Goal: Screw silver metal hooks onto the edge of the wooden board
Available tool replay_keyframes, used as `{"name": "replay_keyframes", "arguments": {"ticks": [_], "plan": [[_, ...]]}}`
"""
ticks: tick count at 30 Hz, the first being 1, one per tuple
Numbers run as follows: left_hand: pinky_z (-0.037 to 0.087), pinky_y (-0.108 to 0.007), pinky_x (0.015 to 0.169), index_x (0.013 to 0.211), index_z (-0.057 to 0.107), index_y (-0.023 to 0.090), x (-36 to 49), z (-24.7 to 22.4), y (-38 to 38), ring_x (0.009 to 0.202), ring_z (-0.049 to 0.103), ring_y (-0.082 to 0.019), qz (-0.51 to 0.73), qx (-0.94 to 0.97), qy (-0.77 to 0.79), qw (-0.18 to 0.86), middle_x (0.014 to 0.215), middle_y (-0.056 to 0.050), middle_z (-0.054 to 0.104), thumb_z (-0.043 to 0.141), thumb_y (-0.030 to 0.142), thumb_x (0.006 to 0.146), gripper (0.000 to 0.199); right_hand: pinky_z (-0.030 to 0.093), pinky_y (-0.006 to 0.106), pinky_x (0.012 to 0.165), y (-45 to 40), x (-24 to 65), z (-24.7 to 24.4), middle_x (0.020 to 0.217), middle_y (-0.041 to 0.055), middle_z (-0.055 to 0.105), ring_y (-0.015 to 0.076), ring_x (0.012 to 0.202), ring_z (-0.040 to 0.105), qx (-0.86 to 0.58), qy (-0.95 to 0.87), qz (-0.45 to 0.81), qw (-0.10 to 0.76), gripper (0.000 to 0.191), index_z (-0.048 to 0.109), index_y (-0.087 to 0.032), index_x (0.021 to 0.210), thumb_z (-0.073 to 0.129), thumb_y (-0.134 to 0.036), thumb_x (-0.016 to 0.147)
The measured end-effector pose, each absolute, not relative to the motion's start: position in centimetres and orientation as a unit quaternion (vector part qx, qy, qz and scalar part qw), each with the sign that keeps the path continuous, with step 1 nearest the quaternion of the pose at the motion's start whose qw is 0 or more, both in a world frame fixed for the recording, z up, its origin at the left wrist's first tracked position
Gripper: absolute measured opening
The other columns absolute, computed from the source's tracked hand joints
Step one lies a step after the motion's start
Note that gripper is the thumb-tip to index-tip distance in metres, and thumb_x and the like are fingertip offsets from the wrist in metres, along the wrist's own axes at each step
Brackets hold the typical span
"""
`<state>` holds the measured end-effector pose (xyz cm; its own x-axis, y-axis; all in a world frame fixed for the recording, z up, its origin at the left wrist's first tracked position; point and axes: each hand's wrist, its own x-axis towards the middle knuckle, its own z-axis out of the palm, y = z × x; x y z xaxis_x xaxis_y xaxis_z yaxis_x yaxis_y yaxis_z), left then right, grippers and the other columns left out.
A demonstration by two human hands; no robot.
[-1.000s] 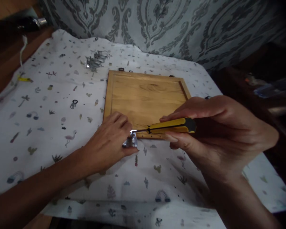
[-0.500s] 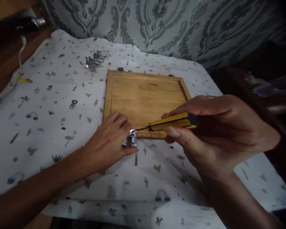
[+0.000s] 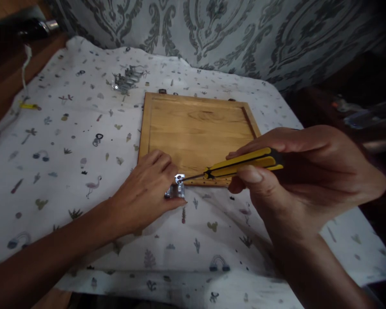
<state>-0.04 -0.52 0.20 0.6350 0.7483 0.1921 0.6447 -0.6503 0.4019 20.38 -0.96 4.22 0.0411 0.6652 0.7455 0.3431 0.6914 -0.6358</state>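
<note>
My left hand (image 3: 151,189) grips a shiny metal hinge (image 3: 179,189) at the front edge of a wooden panel (image 3: 193,133); the thumb presses it from below and the curled fingers rest on the panel. In my right hand (image 3: 296,180) is a screwdriver (image 3: 244,163) with a yellow and black handle, pinched between thumb and fingers. The thin shaft points left and its tip meets the hinge plate near a screw hole. Whether a screw sits there is too small to tell. Small dark holes line the panel's front edge.
Several metal hinges (image 3: 127,79) lie together behind the panel at left. A patterned cloth (image 3: 67,180) covers the table. A yellow item (image 3: 28,106) and a white cord (image 3: 25,71) are at far left. Patterned fabric (image 3: 206,34) hangs at the back.
My right hand and the screwdriver have shifted slightly right, and the handle has turned a little. My left hand keeps its hold on the hinge.
</note>
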Motion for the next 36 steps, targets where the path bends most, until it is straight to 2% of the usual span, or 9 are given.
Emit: {"name": "replay_keyframes", "arguments": {"ticks": [6, 11, 14, 19, 22, 26, 30, 36], "plan": [[0.052, -0.042, 0.085, 0.091, 0.062, 0.015, 0.0, 0.3, -0.5, 0.100, 0.056, -0.028, 0.168, 0.892, 0.391, 0.156, 0.099, -0.008, 0.064, 0.087, 0.037, 0.081, 0.035, 0.053, 0.035, 0.040, -1.5, 20.2, 4.2, 0.071, 0.0008, 0.069, 0.0204, 0.055, 0.063, -0.379, -0.688, 0.146, 0.602, 0.016, 0.076, -0.030, 0.085, 0.083, -0.020, 0.076], [0.052, -0.042, 0.086, 0.089, 0.061, 0.015, 0.1, 0.5, -0.4, 0.101, 0.056, -0.028, 0.164, 0.889, 0.396, 0.160, 0.100, -0.008, 0.064, 0.086, 0.036, 0.081, 0.034, 0.054, 0.035, 0.044, -1.6, 20.4, 4.1, 0.083, 0.0022, 0.074, 0.0198, 0.058, 0.063, -0.382, -0.702, 0.152, 0.581, 0.027, 0.079, -0.031, 0.100, 0.086, -0.020, 0.076], [0.052, -0.041, 0.086, 0.090, 0.061, 0.017, 0.0, 0.5, -0.4, 0.102, 0.056, -0.028, 0.156, 0.891, 0.394, 0.163, 0.099, -0.007, 0.064, 0.085, 0.038, 0.082, 0.033, 0.052, 0.036, 0.047, -1.3, 20.7, 4.2, 0.082, 0.0019, 0.075, 0.0194, 0.055, 0.062, -0.367, -0.736, 0.140, 0.552, 0.029, 0.080, -0.031, 0.105, 0.087, -0.025, 0.078], [0.052, -0.041, 0.086, 0.089, 0.060, 0.017, -0.1, 0.4, -0.4, 0.102, 0.056, -0.027, 0.162, 0.891, 0.390, 0.166, 0.101, -0.007, 0.064, 0.085, 0.040, 0.082, 0.034, 0.060, 0.038, 0.063, -1.4, 21.1, 4.9, 0.095, 0.0035, 0.080, 0.0222, 0.071, 0.071, -0.298, -0.777, 0.177, 0.526, 0.030, 0.078, -0.030, 0.118, 0.077, -0.023, 0.089], [0.052, -0.040, 0.087, 0.089, 0.059, 0.017, -0.1, 0.3, -0.5, 0.103, 0.056, -0.027, 0.172, 0.888, 0.391, 0.169, 0.102, -0.006, 0.064, 0.085, 0.039, 0.083, 0.034, 0.061, 0.037, 0.066, -1.6, 21.3, 5.4, 0.095, 0.0043, 0.079, 0.0214, 0.076, 0.071, -0.293, -0.786, 0.189, 0.510, 0.028, 0.077, -0.026, 0.122, 0.071, -0.026, 0.095], [0.052, -0.040, 0.087, 0.090, 0.061, 0.016, -0.1, 0.3, -0.5, 0.103, 0.056, -0.027, 0.164, 0.891, 0.388, 0.170, 0.102, -0.006, 0.064, 0.086, 0.038, 0.082, 0.034, 0.058, 0.036, 0.063, -1.6, 21.5, 5.8, 0.086, 0.0031, 0.077, 0.0224, 0.076, 0.071, -0.295, -0.801, 0.187, 0.486, 0.026, 0.079, -0.026, 0.117, 0.076, -0.027, 0.091], [0.051, -0.041, 0.087, 0.093, 0.063, 0.013, 0.0, 0.3, -0.5, 0.102, 0.056, -0.027, 0.165, 0.890, 0.394, 0.162, 0.100, -0.007, 0.063, 0.089, 0.037, 0.079, 0.038, 0.057, 0.038, 0.062, -1.7, 21.4, 5.4, 0.086, 0.0031, 0.077, 0.0218, 0.069, 0.069, -0.322, -0.778, 0.161, 0.515, 0.019, 0.080, -0.026, 0.107, 0.080, -0.025, 0.088], [0.050, -0.041, 0.085, 0.091, 0.063, 0.013, 0.1, 0.2, -0.6, 0.102, 0.055, -0.027, 0.168, 0.890, 0.397, 0.150, 0.098, -0.006, 0.062, 0.089, 0.035, 0.079, 0.036, 0.052, 0.037, 0.057, -1.8, 21.0, 5.2, 0.082, 0.0033, 0.074, 0.0202, 0.066, 0.065, -0.338, -0.784, 0.125, 0.505, 0.014, 0.072, -0.026, 0.099, 0.080, -0.031, 0.088]]}}
